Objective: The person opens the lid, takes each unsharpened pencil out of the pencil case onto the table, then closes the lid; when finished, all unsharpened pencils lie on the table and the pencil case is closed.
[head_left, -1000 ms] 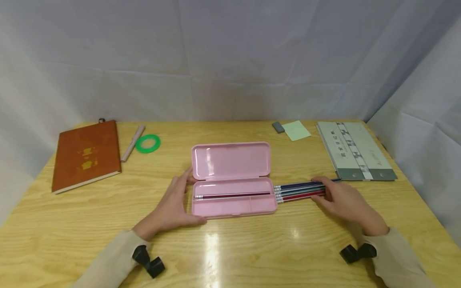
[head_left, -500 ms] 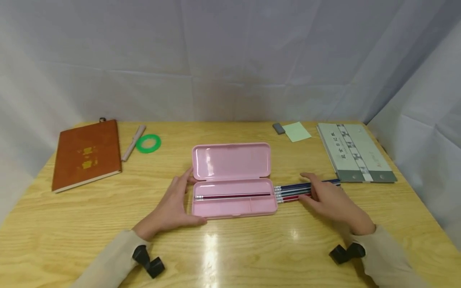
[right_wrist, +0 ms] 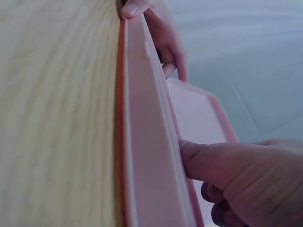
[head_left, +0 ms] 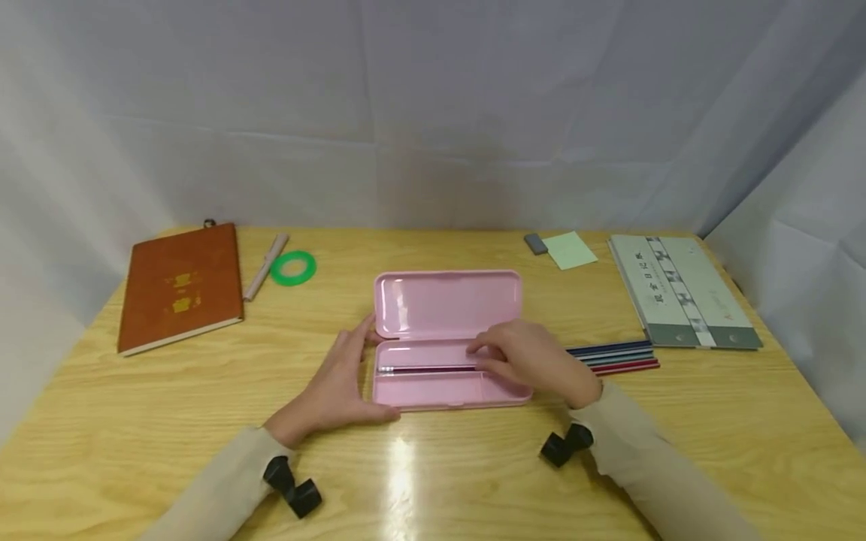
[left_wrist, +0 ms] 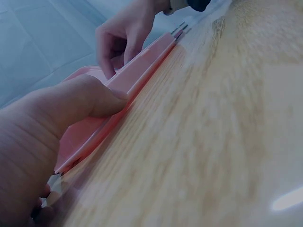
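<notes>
An opened pink pencil case [head_left: 426, 391] lies on the table, its lid [head_left: 448, 304] tipped back. My left hand [head_left: 338, 383] holds the case's left end, thumb at the front wall [left_wrist: 113, 101] and fingers at the back corner. Inside the long compartment lies a dark red pencil [head_left: 426, 369] with a metal-banded end. Over the case's right half, my right hand [head_left: 534, 361] reaches in with bent fingers, thumb tip beside the pencil. Whether it pinches the pencil is hidden. Several pencils [head_left: 619, 357] lie side by side right of the case, their left ends covered by my right hand.
A brown notebook [head_left: 183, 289], a beige rod-like item [head_left: 267, 267] and a green tape roll [head_left: 293, 268] are at the left. At the back right lie a grey eraser [head_left: 536, 243], pale green sticky notes [head_left: 570, 250] and a grey-green booklet [head_left: 683, 293].
My right hand has left the loose pencils and moved left into the pencil case. The left hand keeps its place on the case. The head view has shifted slightly.
</notes>
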`<move>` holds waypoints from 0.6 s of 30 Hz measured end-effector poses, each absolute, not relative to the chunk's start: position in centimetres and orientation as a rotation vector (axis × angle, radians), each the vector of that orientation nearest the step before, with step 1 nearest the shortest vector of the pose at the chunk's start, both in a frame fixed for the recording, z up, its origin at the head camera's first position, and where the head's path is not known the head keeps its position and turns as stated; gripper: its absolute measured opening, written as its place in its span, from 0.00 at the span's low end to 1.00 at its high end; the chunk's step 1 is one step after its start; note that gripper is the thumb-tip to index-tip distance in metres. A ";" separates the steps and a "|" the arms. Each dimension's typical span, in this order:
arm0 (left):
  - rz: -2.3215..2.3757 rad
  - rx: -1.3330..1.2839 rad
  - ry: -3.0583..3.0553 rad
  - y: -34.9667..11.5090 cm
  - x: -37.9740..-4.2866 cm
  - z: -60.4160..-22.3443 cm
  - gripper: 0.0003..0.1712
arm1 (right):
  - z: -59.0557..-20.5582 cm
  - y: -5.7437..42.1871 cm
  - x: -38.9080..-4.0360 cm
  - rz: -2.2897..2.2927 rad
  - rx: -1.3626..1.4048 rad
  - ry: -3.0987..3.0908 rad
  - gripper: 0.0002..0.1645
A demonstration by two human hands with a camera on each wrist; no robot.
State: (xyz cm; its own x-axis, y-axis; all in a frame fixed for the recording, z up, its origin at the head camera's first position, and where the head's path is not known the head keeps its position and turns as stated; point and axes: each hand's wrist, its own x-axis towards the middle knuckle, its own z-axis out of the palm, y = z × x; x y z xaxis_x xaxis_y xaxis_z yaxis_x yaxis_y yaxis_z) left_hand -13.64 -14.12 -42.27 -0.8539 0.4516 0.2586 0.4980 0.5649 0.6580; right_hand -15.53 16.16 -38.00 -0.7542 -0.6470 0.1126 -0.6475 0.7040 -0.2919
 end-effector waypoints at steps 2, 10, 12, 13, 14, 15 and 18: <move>-1.175 -0.831 -2.725 -14.2 -13.6 -42.3 0.79 | -37.9 15.4 -15.9 0.461 1.129 -2.908 0.06; -1.156 -0.815 -2.727 -14.3 -13.7 -42.4 0.79 | -37.7 14.3 -16.3 0.427 1.121 -2.977 0.06; -1.149 -0.818 -2.730 -14.3 -13.7 -42.5 0.79 | -37.7 14.3 -16.2 0.393 1.092 -2.987 0.06; -1.149 -0.817 -2.735 -14.3 -13.7 -42.5 0.79 | -37.6 14.2 -16.2 0.364 1.086 -2.983 0.05; -1.150 -0.817 -2.738 -14.3 -13.7 -42.5 0.79 | -37.7 14.2 -16.2 0.334 1.078 -2.981 0.04; -1.149 -0.818 -2.740 -14.3 -13.7 -42.4 0.79 | -37.7 14.2 -16.2 0.305 1.069 -2.980 0.04; -1.161 -0.815 -2.738 -14.2 -13.7 -42.4 0.80 | -37.8 14.3 -16.1 0.261 1.061 -2.936 0.03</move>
State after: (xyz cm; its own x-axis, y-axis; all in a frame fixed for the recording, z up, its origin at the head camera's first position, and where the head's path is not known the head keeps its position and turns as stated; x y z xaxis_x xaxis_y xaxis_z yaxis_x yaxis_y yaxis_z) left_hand -13.66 -14.17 -42.36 -0.8588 0.4468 0.2505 0.4907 0.5771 0.6528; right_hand -16.11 14.27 -37.82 -0.7705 -0.6341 0.0647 -0.6356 0.7567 -0.1529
